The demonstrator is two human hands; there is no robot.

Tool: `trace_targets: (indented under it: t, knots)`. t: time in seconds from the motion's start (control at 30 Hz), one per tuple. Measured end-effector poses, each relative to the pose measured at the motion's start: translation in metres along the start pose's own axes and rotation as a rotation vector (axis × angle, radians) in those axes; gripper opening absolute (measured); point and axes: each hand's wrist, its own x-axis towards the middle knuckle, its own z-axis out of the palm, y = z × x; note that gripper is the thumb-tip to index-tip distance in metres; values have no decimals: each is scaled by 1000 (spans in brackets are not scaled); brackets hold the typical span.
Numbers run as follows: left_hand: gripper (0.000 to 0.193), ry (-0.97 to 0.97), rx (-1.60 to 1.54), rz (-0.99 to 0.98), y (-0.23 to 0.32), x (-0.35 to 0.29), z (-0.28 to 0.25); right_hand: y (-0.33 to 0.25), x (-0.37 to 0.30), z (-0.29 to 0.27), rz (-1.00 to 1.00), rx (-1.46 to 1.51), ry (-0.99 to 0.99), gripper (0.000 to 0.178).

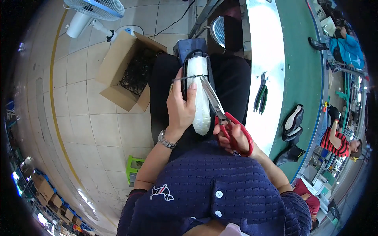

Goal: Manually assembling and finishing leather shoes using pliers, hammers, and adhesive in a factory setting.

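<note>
A black shoe (pixel 200 104) lies over my lap with its white underside up, its far end against a dark blue block (pixel 188 48). Across the white underside runs a thin dark cord (pixel 192 77). My left hand (pixel 182 100) grips the shoe along its left side, thumb on the white surface and fingers by the cord. Red-handled scissors (pixel 214 100) are in my right hand (pixel 232 137), fingers through the handle loops. Their blades point away from me, tips at the cord; whether they touch it I cannot tell.
A cardboard box (pixel 114 67) full of tangled black cords stands left of my legs. Pliers (pixel 261 94) lie on the white bench (pixel 267 43). Several black shoes (pixel 293 120) sit on the green belt (pixel 297 63). A fan (pixel 96 10), a green stool (pixel 134 167) and co-workers are around.
</note>
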Motion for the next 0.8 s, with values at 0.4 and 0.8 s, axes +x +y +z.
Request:
trace_targets:
  t: [0.4, 0.8]
  knots:
    - [8, 228, 445, 491, 15, 30, -9, 10, 9, 5, -62, -399, 248, 57]
    - [12, 583, 287, 665, 90, 68, -82, 5, -7, -24, -152, -473, 188, 57]
